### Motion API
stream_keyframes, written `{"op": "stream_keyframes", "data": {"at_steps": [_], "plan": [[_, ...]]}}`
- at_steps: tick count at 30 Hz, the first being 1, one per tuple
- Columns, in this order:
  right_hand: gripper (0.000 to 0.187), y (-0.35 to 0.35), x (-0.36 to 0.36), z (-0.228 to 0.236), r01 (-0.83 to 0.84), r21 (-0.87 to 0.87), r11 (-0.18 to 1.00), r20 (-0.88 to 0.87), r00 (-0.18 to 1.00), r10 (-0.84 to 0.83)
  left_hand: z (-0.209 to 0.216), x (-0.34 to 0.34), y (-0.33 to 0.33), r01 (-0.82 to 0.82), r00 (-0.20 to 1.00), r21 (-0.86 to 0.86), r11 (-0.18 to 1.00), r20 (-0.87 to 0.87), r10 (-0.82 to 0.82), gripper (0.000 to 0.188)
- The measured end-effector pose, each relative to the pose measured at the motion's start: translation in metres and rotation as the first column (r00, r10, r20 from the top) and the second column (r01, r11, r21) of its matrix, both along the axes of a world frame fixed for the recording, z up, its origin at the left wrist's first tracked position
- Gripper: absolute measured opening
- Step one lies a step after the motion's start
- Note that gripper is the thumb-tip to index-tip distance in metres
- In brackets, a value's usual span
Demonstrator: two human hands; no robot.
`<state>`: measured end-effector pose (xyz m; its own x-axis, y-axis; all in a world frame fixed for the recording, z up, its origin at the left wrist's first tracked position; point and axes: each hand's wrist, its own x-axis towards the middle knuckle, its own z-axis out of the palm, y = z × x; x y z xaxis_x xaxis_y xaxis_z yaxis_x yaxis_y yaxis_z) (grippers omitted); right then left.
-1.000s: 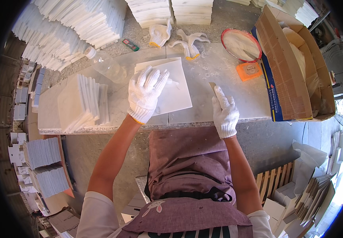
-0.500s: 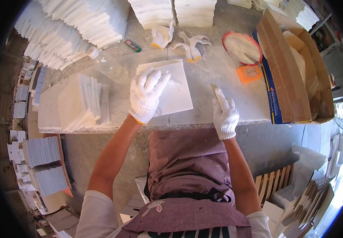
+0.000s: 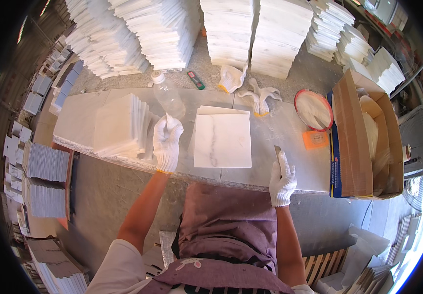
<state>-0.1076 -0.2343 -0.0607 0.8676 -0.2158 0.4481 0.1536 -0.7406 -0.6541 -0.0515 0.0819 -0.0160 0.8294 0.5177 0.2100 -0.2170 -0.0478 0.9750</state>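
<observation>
A square white marble tile [image 3: 222,142] with a grey vein lies on the worktable, over another tile whose edges show at its left and top. My left hand [image 3: 166,147], in a white knit glove, is left of it, beside a leaning row of white tiles [image 3: 118,128]. Its fingers are bent and slightly apart, and I see nothing held in them. My right hand [image 3: 283,182], gloved too, is closed on a small flat blade [image 3: 277,152] near the table's front edge. A clear plastic bottle [image 3: 168,95] stands just beyond my left hand.
Spare gloves [image 3: 260,98], a green-and-red small box [image 3: 196,80], a red-rimmed round item [image 3: 314,110] and an orange packet [image 3: 315,139] lie farther back. An open cardboard box [image 3: 353,142] stands at the right. Tall tile stacks [image 3: 228,32] rise behind the table [image 3: 182,166].
My left hand has left the tile and moved left to the leaning row. The tile now lies squarer to me. My right hand keeps the blade. The view has tilted up.
</observation>
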Motion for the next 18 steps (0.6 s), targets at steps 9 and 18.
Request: {"op": "stream_keyframes", "data": {"at_steps": [9,18], "plan": [[0.036,0.002,-0.001,-0.009,-0.012,-0.053,0.999,-0.032,0.999,0.01,-0.048,0.007,0.025,-0.1,0.994,0.098,0.99,-0.039,0.104,0.045],[0.038,0.009,-0.003,0.001,-0.113,-0.016,0.993,0.076,0.991,0.114,-0.033,-0.006,0.029,-0.199,0.958,0.789,0.582,0.031,0.286,0.041]]}}
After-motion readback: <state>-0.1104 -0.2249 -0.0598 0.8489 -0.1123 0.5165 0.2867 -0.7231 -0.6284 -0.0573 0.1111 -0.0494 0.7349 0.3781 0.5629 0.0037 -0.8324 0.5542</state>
